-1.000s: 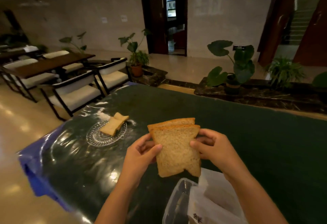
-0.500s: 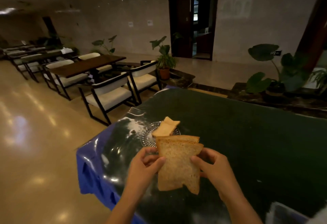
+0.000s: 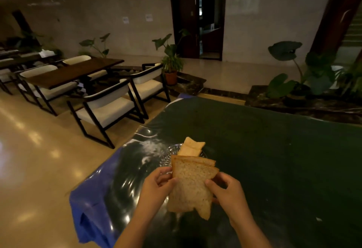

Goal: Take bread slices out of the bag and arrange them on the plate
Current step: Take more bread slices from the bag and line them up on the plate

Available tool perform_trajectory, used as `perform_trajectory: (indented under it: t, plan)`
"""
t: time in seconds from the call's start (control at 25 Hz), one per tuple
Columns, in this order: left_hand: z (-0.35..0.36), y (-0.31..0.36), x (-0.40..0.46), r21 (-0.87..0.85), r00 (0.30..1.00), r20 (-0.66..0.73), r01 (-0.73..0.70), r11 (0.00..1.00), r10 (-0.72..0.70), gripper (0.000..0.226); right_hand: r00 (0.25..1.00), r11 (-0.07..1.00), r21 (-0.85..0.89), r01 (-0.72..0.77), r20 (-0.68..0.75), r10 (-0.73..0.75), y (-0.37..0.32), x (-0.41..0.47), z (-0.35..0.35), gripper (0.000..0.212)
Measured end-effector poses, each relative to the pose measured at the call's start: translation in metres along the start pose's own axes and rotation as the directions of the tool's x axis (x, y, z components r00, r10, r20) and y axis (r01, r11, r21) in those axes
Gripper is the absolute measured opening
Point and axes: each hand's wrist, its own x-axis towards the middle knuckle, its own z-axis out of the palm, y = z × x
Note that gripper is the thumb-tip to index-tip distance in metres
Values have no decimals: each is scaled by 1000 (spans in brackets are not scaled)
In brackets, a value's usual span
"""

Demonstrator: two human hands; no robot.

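Observation:
Two brown bread slices (image 3: pixel 191 185) stand upright, pressed together, held between both hands just in front of the plate. My left hand (image 3: pixel 157 186) pinches their left edge and my right hand (image 3: pixel 227 192) their right edge. The front slice has a torn lower corner. Behind them a clear glass plate (image 3: pixel 166 159) rests on the dark green table (image 3: pixel 274 159), with other bread slices (image 3: pixel 192 147) lying flat on it. The held slices hide most of the plate. The bag is out of view.
The table's left edge, draped in shiny blue plastic (image 3: pixel 92 208), drops to a polished floor. Dining chairs (image 3: pixel 109 105) and a wooden table (image 3: pixel 74 71) stand to the left. Potted plants (image 3: pixel 297 71) line a ledge behind the table.
The view has swung left and the bag has left the frame. Both hands have carried the slices toward the plate, which now sits right behind them.

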Motion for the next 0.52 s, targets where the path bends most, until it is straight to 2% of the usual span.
perform_trajectory:
  t: [0.24, 0.52]
  plan:
    - [-10, -22, 98, 71, 995, 34, 93, 993, -95, 25, 991, 994, -13, -107, -77, 106, 22, 86, 37, 19]
    - [-7, -89, 204, 171, 981, 114, 138, 976, -159, 32, 931, 967, -42, -252, -283, 230, 81, 165, 79, 20]
